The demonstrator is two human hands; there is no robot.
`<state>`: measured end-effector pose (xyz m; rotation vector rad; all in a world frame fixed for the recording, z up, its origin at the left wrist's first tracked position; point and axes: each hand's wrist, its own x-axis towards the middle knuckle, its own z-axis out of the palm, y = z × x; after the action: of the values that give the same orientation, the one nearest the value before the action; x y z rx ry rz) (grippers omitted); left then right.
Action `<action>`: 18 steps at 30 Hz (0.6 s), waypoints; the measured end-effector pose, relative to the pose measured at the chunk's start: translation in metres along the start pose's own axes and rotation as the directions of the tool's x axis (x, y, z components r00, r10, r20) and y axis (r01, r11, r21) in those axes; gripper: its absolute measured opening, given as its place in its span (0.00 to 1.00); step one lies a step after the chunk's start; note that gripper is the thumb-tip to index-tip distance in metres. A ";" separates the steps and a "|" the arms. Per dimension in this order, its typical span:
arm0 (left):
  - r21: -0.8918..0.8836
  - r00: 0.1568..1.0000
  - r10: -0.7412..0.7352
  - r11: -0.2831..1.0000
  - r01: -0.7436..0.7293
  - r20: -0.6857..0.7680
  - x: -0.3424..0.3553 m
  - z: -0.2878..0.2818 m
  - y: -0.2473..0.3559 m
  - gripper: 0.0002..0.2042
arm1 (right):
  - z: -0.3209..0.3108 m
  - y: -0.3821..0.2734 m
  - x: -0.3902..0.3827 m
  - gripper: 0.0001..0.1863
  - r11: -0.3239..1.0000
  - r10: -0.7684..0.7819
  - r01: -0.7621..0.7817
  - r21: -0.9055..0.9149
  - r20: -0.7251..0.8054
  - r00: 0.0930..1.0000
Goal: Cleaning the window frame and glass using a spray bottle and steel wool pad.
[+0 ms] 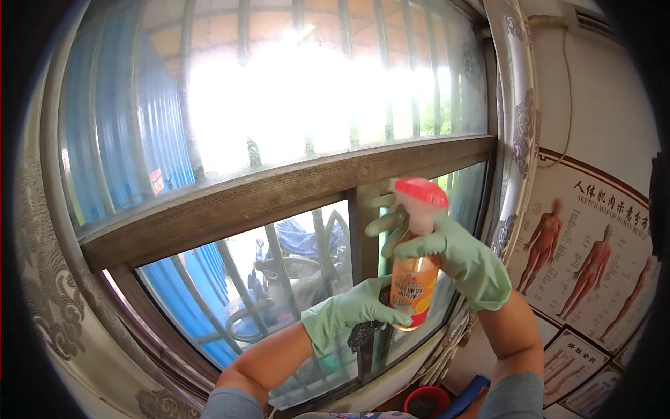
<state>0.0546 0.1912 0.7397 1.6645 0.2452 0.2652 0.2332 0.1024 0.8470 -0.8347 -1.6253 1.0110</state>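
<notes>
A spray bottle (413, 283) with a red and clear trigger head, orange label and amber liquid stands upright in front of the window. Both my hands wear pale green rubber gloves. My right hand (469, 262) is closed round the bottle's neck, its thumb in front and its fingers reaching behind, just under the spray head. Lower down, my left hand (347, 311) grips the bottle near its base from the left. A dark, mesh-like scrubbing pad (363, 336) shows beneath and behind the left hand, apparently held in it too. The left fingers are partly hidden behind the bottle.
A brown window frame (293, 178) with glass panes and outside bars spans the view. Patterned curtains hang at the left (52, 307) and right (520, 119). Anatomy posters (586, 244) cover the right wall. A red bucket (427, 401) stands low, near a blue object (469, 399).
</notes>
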 end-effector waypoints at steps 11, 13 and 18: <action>0.960 0.407 0.899 0.046 0.278 -0.161 -0.104 0.006 0.105 0.25 | -0.043 -0.029 0.005 0.33 0.972 -0.222 0.233 -0.017 -0.380 0.898; 0.862 0.356 0.907 0.015 0.506 -0.224 -0.122 0.008 0.128 0.27 | -0.054 -0.032 0.010 0.35 0.970 -0.239 0.239 -0.045 -0.352 0.905; 0.724 0.268 0.923 0.015 0.689 -0.275 -0.153 -0.002 0.139 0.32 | -0.060 -0.079 0.040 0.37 0.935 -0.320 0.251 -0.248 -0.296 0.900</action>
<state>-0.0907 0.1299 0.8740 2.7846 1.6179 2.0019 0.2778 0.1185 0.9429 -0.8203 -1.5167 0.4687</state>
